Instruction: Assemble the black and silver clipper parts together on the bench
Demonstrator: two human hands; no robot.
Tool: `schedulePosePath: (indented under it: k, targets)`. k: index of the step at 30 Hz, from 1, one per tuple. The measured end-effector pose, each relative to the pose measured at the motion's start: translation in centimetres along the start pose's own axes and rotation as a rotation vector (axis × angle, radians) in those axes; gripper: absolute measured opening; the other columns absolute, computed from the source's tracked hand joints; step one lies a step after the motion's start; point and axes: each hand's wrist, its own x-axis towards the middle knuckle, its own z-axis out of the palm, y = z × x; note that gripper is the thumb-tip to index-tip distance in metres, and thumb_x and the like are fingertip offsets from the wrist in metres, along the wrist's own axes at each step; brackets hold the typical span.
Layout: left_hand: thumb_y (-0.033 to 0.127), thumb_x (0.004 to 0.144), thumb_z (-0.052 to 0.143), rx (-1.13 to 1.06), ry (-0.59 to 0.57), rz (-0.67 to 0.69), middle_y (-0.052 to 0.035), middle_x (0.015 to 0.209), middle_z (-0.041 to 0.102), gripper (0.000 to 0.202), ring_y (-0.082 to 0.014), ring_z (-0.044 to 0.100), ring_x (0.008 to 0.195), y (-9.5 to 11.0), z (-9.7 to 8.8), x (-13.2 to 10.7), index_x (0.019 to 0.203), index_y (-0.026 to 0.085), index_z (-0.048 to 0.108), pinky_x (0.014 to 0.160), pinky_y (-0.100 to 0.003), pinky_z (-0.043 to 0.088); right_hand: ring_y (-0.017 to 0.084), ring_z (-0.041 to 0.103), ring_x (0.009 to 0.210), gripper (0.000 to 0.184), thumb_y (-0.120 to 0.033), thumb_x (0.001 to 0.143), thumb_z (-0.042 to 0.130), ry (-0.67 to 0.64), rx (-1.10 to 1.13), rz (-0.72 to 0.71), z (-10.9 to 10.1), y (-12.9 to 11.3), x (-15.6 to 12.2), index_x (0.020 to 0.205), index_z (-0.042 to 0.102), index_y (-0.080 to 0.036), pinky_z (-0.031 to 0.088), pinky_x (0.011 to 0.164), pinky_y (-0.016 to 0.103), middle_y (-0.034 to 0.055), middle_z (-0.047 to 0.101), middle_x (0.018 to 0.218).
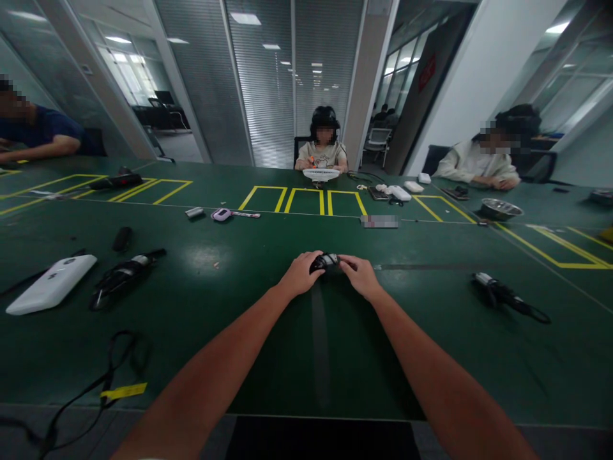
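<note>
In the middle of the green table [268, 332], both hands are at a small bundle of black cable [325, 260] with a silvery-white band or part in it. My left hand [301, 271] is wrapped around the bundle's left end, its thumb on the near side. At the right end, the fingers of my right hand [360, 275] are pinched together at the tip; the exact part between them is too small to make out. A similar black cable bundle [510, 297] with a silvery end lies off to the right.
To the left are a white flat device [52, 284], a black folded bundle [119, 278], a small black object [122, 238] and a black strap with a yellow tag [124, 391]. A metal bowl [501, 209] stands far right. Several people sit around the table.
</note>
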Motion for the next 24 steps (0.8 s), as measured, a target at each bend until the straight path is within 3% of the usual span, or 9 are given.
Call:
schedulePosePath:
  k: [7, 12, 17, 21, 24]
  targets:
    - [0.027, 0.081, 0.066, -0.477, 0.048, -0.059, -0.0095, 0.116, 0.065, 0.043, -0.0247, 0.060, 0.107, 2.7, 0.6, 0.0, 0.121, 0.016, 0.059, 0.096, -0.039, 0.045, 0.019, 0.062, 0.100, 0.041, -0.047, 0.081, 0.065, 0.088, 0.591, 0.172, -0.5, -2.7, -1.0, 0.113, 0.069, -0.023, 0.049, 0.084, 0.031, 0.0053, 0.069, 0.112]
    - [0.030, 0.078, 0.071, -0.972, 0.048, -0.233, -0.0104, 0.109, 0.067, 0.046, -0.0222, 0.063, 0.099, 3.8, 1.8, 0.1, 0.119, 0.013, 0.059, 0.090, -0.036, 0.048, 0.019, 0.062, 0.098, 0.040, -0.047, 0.074, 0.073, 0.089, 0.911, 0.287, -0.3, -4.1, -1.1, 0.106, 0.069, -0.024, 0.050, 0.075, 0.028, 0.0049, 0.068, 0.112]
    - [0.035, 0.072, 0.079, -1.397, -0.081, -0.405, -0.0116, 0.100, 0.069, 0.050, -0.0199, 0.067, 0.083, 4.5, 1.9, -0.1, 0.113, 0.011, 0.062, 0.076, -0.032, 0.052, 0.018, 0.062, 0.091, 0.039, -0.045, 0.071, 0.076, 0.077, 0.985, 0.292, -0.2, -4.6, -1.2, 0.102, 0.070, -0.022, 0.048, 0.066, 0.025, 0.0048, 0.070, 0.104]
    - [0.032, 0.071, 0.080, -1.500, -0.113, -0.445, -0.0111, 0.092, 0.070, 0.043, -0.0186, 0.068, 0.078, 4.9, 1.4, -0.1, 0.105, 0.010, 0.064, 0.071, -0.028, 0.051, 0.018, 0.063, 0.086, 0.043, -0.046, 0.073, 0.073, 0.046, 0.987, 0.288, 0.0, -5.2, -1.5, 0.109, 0.067, -0.023, 0.048, 0.061, 0.024, 0.0044, 0.070, 0.104]
    - [0.030, 0.070, 0.081, -1.507, -0.101, -0.451, -0.0104, 0.092, 0.070, 0.045, -0.0183, 0.067, 0.080, 5.1, 1.3, -0.2, 0.106, 0.011, 0.064, 0.073, -0.028, 0.050, 0.018, 0.064, 0.090, 0.044, -0.046, 0.075, 0.072, 0.043, 0.969, 0.260, 0.3, -5.6, -1.7, 0.114, 0.065, -0.025, 0.050, 0.066, 0.025, 0.0035, 0.070, 0.105]
